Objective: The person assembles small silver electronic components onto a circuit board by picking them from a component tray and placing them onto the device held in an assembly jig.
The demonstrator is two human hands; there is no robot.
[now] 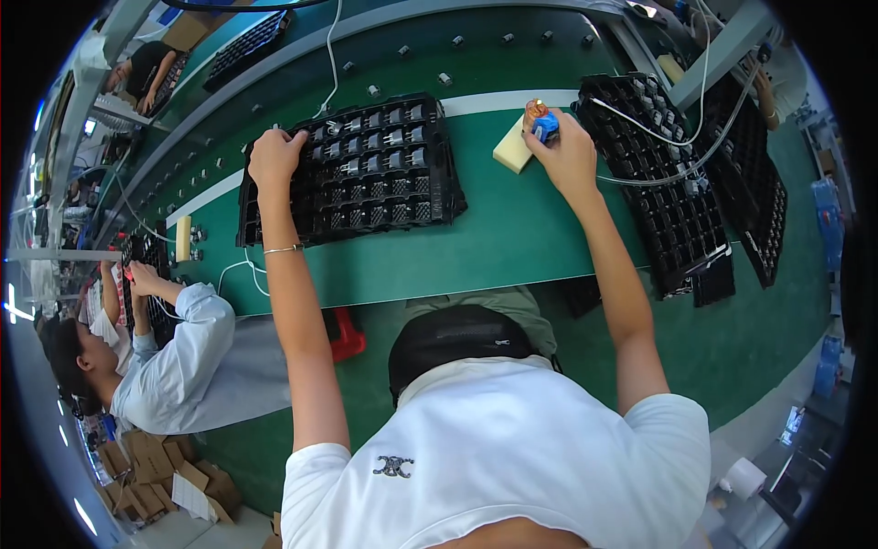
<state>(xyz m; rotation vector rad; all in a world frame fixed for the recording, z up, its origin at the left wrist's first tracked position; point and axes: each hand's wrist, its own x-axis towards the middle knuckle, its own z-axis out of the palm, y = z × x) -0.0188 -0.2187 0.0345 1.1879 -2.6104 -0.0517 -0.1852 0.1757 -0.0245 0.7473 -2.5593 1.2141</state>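
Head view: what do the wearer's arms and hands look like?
Short white sleeves, with the left forearm and right forearm bare below them. A thin bracelet circles the left one near the wrist; none shows on the right. Left hand and right hand: no gloves.

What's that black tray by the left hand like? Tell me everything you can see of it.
The black tray is roughly rectangular, looks like moulded plastic, and is divided into rows of small pockets. Several pockets in the farther rows hold small silvery parts; the nearest rows show patterned bottoms. It lies flat, pockets up, slightly turned on the green tabletop. The left hand rests at its far left corner, hiding that part.
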